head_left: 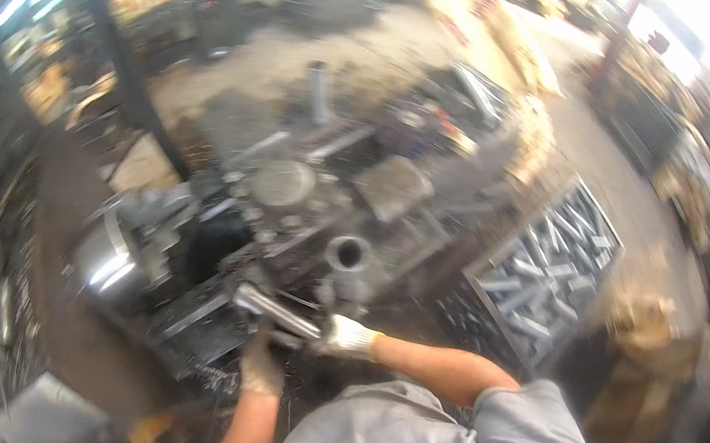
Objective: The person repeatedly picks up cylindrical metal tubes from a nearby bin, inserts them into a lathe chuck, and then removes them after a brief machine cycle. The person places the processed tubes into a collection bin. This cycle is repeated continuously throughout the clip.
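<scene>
A shiny metal tube [279,310] lies slantwise in front of me, over the bed of a lathe. My right hand [347,338], in a white knit glove, is closed around its right end. From below, my left hand [260,367], in a dirtier glove, reaches up to the tube near its left end. Blur and the tube hide those fingers, so their grip cannot be made out. To the left is the lathe's bright round chuck [107,253]. Just beyond the tube, a hollow round metal piece [348,253] faces up with a dark hole.
A round metal cap [282,183] and a square block [393,187] top the machine. An upright pipe [318,91] rises behind them. At right stands a bin [544,272] full of cut metal tubes. Woven sacks [497,44] lie farther back. Metal shavings [216,379] gather near my left arm.
</scene>
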### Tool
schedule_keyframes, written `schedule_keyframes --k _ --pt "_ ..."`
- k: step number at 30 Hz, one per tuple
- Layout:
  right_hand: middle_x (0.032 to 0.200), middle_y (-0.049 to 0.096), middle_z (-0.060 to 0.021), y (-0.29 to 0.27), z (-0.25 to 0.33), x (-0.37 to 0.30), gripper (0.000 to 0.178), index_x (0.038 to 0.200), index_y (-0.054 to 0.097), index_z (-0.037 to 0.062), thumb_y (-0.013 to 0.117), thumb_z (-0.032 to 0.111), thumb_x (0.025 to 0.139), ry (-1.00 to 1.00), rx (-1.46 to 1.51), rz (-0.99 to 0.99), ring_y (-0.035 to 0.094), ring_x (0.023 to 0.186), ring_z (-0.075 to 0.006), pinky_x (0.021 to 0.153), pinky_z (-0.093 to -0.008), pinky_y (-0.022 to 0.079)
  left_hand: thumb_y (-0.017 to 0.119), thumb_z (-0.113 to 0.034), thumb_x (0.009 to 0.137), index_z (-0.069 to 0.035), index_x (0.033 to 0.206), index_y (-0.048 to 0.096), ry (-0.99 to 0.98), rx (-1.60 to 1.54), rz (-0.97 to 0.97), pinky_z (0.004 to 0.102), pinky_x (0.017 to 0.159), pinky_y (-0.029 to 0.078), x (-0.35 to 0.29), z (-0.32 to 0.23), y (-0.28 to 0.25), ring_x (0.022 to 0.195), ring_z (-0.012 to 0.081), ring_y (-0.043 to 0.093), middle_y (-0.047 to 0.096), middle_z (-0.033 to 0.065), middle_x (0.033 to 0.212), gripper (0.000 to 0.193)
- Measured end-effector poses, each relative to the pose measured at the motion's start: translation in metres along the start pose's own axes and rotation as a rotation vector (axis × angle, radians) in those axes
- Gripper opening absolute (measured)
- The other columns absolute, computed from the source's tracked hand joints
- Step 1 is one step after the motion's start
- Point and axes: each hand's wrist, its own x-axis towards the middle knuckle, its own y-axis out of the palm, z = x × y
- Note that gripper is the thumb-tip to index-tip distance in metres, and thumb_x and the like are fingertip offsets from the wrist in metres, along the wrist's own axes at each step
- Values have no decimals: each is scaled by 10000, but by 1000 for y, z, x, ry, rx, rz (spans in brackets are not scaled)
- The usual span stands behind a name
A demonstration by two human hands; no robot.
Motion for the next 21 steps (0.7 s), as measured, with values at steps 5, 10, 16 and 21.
schedule_keyframes --k 5,10,16,21 --pt "1015 791 -161 -69 -37 -161 630 1180 763 -6 835 486 792 146 180 -109 737 909 -280 825 -433 584 537 -388 1056 -80 1266 666 135 76 -48 407 968 533 -24 -22 10 1089 224 659 679 49 1173 395" --pt "820 745 -78 -108 -136 -314 381 1155 777 -2 820 245 867 840 554 -631 705 677 -169 567 -329 611 438 -450 1104 -55 1164 689 592 947 -137 385 829 592 -26 -33 -11 923 243 707 714 104 1072 472" --pt "987 763 -142 -222 -223 -318 469 1254 724 9 779 329 915 820 474 -1373 752 774 -235 722 -407 640 421 -530 1121 -35 1163 689 177 211 -195 436 674 645 -11 -35 -7 759 285 748 756 109 960 565" --pt "1304 727 -233 -232 -87 -209 689 1444 631 45 724 449 893 374 -343 -1008 739 1167 -345 1006 -441 592 455 -465 1117 -36 1268 668 46 112 8 438 788 642 -18 -29 3 914 266 747 747 107 1091 502"
